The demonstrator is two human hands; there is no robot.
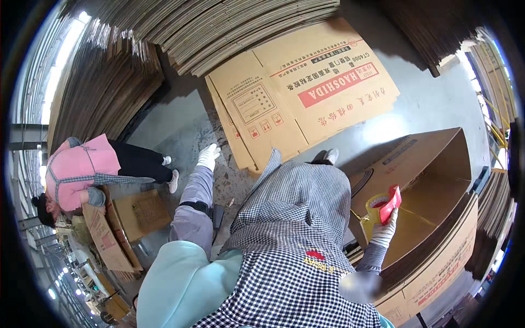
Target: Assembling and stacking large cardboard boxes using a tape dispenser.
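Observation:
My right hand (383, 232), in a pale glove, grips a red tape dispenser (390, 204) that carries a roll of yellowish tape (376, 202). It is held up in front of an open cardboard box (437, 175) lying to my right. My left hand (208, 157), in a white glove, reaches forward with its fingers stretched out and nothing visible in them. Close to its right lie flattened printed cartons (311, 82) on the floor. My left hand appears apart from their near left edge.
Tall stacks of flat cardboard stand ahead (240, 27) and at the far left (104, 82). A person in a pink top (82, 158) bends over cartons (139, 216) at the left. More cardboard (492, 218) is piled at the right. Grey floor (175, 117) shows between.

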